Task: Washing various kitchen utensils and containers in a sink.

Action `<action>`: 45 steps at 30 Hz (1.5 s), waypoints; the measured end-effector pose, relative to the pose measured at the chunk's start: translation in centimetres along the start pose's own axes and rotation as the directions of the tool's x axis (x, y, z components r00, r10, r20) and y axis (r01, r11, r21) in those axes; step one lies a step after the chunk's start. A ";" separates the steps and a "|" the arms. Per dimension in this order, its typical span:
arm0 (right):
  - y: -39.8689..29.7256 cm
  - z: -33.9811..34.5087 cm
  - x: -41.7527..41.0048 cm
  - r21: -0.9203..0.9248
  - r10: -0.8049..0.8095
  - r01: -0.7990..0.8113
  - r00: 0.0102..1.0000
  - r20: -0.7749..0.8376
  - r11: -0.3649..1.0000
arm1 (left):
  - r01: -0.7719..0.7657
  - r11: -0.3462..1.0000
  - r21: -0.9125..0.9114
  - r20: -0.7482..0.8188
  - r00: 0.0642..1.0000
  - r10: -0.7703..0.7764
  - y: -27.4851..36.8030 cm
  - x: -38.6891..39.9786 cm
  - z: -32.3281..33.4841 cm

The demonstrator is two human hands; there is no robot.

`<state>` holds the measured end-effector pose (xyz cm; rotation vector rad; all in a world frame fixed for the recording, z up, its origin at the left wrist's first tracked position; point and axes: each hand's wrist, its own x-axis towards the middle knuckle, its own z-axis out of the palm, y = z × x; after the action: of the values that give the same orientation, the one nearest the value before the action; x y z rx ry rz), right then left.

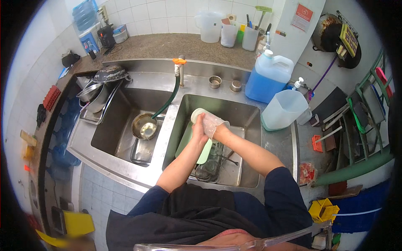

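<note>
Over the right-hand sink basin [251, 138], my left hand [199, 128] grips a translucent plastic container [211, 120] from outside, near its whitish closed end. My right hand [221, 131] reaches into the container's open end, so its fingers are mostly hidden; whether they hold anything cannot be told. The container lies tilted, its mouth towards my right forearm. Below it in the basin are a light green plastic tray [204, 152], a metal tray with dark wire strainers [207, 171] and a dark-handled utensil [230, 160].
In the left basin, a green hose [168, 102] runs into a metal pot [144, 126]. Stacked metal bowls [94, 94] stand at the left. A jug of blue liquid [267, 81] and a translucent pump container [284, 109] stand right. Two small metal cups [215, 82] sit behind the basin.
</note>
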<state>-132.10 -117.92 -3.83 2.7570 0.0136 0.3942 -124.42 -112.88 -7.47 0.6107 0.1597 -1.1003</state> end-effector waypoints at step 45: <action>-0.7 1.4 1.5 0.554 0.474 -0.585 0.809 0.347 0.592 | -0.200 0.957 0.212 -0.011 0.978 0.207 1.0 -0.7 0.5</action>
<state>-130.23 -117.68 -4.88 3.4327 -0.9269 0.3488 -123.97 -112.34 -6.37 0.8164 0.0078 -0.9132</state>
